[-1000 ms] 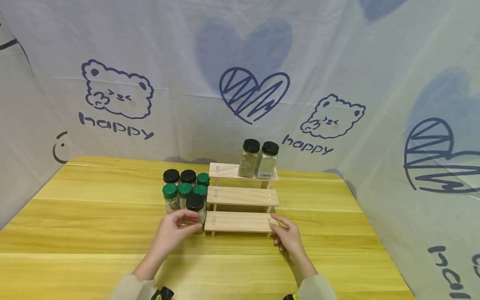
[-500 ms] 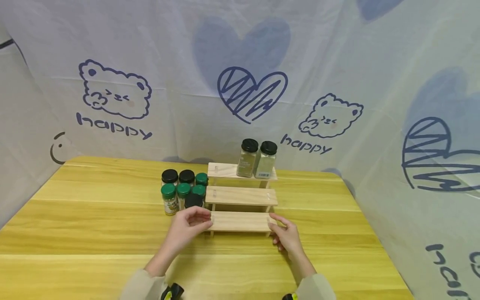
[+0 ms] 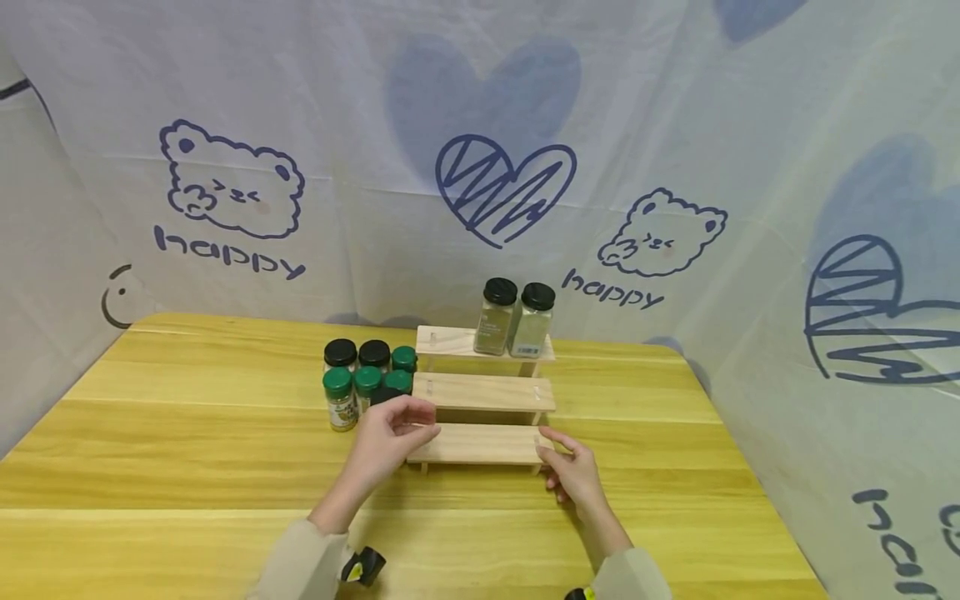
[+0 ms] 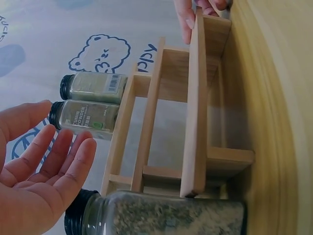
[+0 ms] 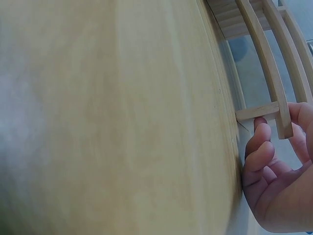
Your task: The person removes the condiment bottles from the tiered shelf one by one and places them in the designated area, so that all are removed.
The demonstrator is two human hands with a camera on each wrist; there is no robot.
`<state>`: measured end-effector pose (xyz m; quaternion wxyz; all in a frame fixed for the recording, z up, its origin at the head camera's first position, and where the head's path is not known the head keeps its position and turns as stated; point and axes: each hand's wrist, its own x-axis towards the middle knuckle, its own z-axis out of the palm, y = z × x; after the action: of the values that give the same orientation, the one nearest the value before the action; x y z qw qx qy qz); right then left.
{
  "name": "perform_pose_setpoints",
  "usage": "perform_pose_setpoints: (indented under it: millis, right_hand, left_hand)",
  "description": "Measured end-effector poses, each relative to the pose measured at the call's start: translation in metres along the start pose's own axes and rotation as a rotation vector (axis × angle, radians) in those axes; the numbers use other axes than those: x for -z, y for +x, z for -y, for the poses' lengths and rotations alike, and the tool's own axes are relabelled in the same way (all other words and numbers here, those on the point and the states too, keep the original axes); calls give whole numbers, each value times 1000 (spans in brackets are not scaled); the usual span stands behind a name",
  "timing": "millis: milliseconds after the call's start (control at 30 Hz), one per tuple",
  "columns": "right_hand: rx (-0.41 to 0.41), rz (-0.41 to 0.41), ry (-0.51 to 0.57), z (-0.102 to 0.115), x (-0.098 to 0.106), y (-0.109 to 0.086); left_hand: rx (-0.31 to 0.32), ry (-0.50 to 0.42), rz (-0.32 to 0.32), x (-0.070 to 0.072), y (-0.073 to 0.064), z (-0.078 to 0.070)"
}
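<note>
A three-tier wooden rack [image 3: 483,392] stands on the table. My left hand [image 3: 393,437] hovers before the left end of its lowest shelf, fingers loosely bent and holding nothing. Just beside that hand, a black-lidded glass jar of dried flakes [image 4: 171,215] stands left of the rack; in the head view the hand hides most of it. My right hand [image 3: 573,475] pinches the right end of the lowest shelf, with fingers near its leg in the right wrist view. On the top shelf are a cumin powder jar [image 4: 88,117] and a paler jar [image 3: 532,327], both black-lidded.
Left of the rack, several spice jars cluster on the table, some green-lidded like the front jar [image 3: 342,404], others black-lidded like the back one [image 3: 341,353]. A printed cloth [image 3: 360,108] hangs behind the wooden table [image 3: 187,467].
My left hand has moved right and slightly up, away from the black-lidded jar, to the lowest shelf's left end. My right hand stays at the shelf's right end.
</note>
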<state>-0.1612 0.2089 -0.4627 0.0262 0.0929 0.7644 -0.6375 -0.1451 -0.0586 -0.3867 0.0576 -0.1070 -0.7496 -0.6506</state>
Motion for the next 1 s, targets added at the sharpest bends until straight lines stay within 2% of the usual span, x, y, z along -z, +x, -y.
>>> perform_pose_setpoints:
  millis: [233, 500, 900, 1000]
  right_hand:
    - [-16, -8, -15, 0, 0, 1]
    - [-10, -12, -19, -1, -1, 1]
    - [-12, -22, -31, -1, 0, 0]
    - [-15, -23, -30, -1, -1, 0]
  left_hand:
    - [-6, -38, -2, -6, 9, -6]
    - [7, -48, -35, -15, 22, -8]
    - [-72, -25, -53, -27, 45, -20]
    - [-71, -13, -61, -29, 50, -22]
